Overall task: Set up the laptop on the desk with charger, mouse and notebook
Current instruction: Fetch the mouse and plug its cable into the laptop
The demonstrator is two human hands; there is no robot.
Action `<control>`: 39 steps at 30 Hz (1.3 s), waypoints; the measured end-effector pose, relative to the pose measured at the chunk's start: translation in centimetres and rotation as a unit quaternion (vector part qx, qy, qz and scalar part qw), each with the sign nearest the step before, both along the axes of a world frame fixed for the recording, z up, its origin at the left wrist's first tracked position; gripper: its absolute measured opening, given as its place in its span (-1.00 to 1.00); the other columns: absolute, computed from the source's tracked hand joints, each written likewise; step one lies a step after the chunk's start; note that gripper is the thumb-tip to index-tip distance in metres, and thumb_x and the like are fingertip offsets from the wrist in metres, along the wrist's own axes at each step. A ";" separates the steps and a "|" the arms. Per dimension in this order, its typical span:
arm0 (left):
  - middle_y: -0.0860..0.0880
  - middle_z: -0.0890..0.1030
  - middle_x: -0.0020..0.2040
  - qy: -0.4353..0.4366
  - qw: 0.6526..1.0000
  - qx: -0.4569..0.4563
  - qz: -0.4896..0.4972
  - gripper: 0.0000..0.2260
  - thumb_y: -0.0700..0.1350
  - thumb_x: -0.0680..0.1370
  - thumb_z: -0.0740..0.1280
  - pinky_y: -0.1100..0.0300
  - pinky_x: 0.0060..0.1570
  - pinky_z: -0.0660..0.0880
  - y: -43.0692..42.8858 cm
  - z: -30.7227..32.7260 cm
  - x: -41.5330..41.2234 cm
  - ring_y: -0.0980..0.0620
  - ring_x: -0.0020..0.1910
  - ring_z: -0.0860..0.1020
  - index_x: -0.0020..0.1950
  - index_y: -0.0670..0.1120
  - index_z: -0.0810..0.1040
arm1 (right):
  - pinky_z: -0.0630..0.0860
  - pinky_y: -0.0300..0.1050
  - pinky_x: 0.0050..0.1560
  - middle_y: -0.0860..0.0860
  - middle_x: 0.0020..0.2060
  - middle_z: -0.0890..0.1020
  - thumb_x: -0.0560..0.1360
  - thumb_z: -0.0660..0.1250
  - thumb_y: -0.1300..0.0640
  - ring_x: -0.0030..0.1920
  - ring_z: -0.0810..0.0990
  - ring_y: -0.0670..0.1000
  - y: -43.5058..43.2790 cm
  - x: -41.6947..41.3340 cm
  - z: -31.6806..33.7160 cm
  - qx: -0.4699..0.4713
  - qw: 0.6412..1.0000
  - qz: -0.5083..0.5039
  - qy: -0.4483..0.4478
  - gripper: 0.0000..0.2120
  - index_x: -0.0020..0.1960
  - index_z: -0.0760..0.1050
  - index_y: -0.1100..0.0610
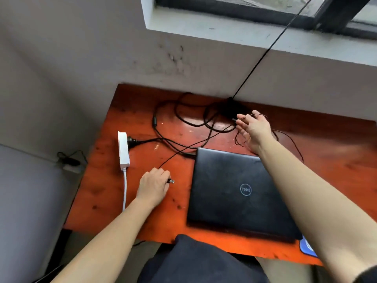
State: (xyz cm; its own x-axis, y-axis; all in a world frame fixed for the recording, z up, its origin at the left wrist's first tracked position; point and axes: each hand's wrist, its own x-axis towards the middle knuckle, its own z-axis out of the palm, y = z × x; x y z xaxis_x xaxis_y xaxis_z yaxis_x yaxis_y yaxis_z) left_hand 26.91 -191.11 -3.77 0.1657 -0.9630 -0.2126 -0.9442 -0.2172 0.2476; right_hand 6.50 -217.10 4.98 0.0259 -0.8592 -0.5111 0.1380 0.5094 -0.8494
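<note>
- Head view: left hand (154, 185) pinches a thin cable's USB plug (171, 181) beside the closed laptop (240, 193) on the worktop (106, 190); right hand (254, 129), fingers spread, reaches into tangled cable.
- Charger lead (142, 142) sits in the power strip (123, 150); notebook unseen, mouse hookup seemingly pending.

Items counted on the desk (142, 221): one closed black laptop (234, 193); one white power strip (123, 150), with one black plug (132, 141) seated in it; one USB connector (171, 181); one blue pad (307, 247), partly visible. Two hands present: left hand (154, 185), right hand (254, 129). Tangled black cables (183, 119): count cannot be determined.
</note>
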 end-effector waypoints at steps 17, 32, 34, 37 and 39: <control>0.03 0.59 -0.15 0.035 0.986 0.016 0.162 -0.93 -0.13 0.50 0.45 0.10 -0.30 0.51 0.3 -1.5 -5.7 -0.01 -0.13 0.52 -0.05 -0.05 0.60 | 0.66 -0.21 -0.20 0.13 -0.05 0.66 0.69 0.17 0.26 -0.16 0.73 0.00 -2.2 5.2 -11.1 0.147 0.977 0.056 -0.146 -0.92 0.09 0.43 0.16; 0.10 0.52 -0.17 0.092 0.977 0.008 0.194 -0.86 -0.07 0.53 0.45 0.29 -0.26 0.41 0.2 -0.7 -5.1 0.10 -0.17 0.51 -0.13 0.02 0.50 | 0.37 -0.10 0.17 0.05 0.37 0.42 0.61 0.30 -0.03 0.31 0.46 0.07 7.5 -1.4 -9.7 -0.164 0.828 0.379 0.379 -0.57 0.43 0.36 0.07; 0.07 0.58 -0.10 0.111 0.980 -0.007 0.163 -0.92 -0.08 0.53 0.45 0.24 -0.17 0.47 0.2 -0.9 -4.4 0.05 -0.08 0.56 -0.03 -0.01 0.58 | 0.31 -0.02 0.38 0.07 0.48 0.33 0.64 0.25 -0.03 0.49 0.30 0.10 10.6 -2.4 -9.9 -0.197 0.787 0.419 0.407 -0.54 0.50 0.33 0.09; -0.02 0.64 0.01 0.136 0.984 -0.034 0.112 -0.84 -0.15 0.53 0.45 0.09 0.05 0.54 0.4 -1.5 -3.4 -0.03 0.03 0.58 0.10 -0.11 0.65 | 0.03 0.07 0.58 0.16 0.62 0.10 0.68 0.16 -0.04 0.62 -0.02 0.17 14.3 -3.3 -10.9 -0.205 0.730 0.453 0.469 -0.47 0.59 0.22 0.12; -0.05 0.64 0.02 0.142 0.985 -0.051 0.088 -0.82 -0.17 0.53 0.44 0.04 0.08 0.53 0.5 -2.0 -3.0 -0.06 0.05 0.59 0.12 -0.14 0.65 | -0.07 0.09 0.59 0.17 0.63 -0.02 0.69 0.10 -0.06 0.62 -0.11 0.20 16.2 -3.3 -11.9 -0.226 0.688 0.464 0.510 -0.44 0.63 0.11 0.12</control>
State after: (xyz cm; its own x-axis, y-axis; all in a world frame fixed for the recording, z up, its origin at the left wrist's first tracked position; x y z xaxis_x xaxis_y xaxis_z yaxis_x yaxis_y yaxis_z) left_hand 23.93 -190.61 -5.72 0.2798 -0.9433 -0.1786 -0.7834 -0.3318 0.5256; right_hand 3.16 -200.91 -6.93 0.4967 -0.7916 -0.3558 -0.8537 -0.3719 -0.3644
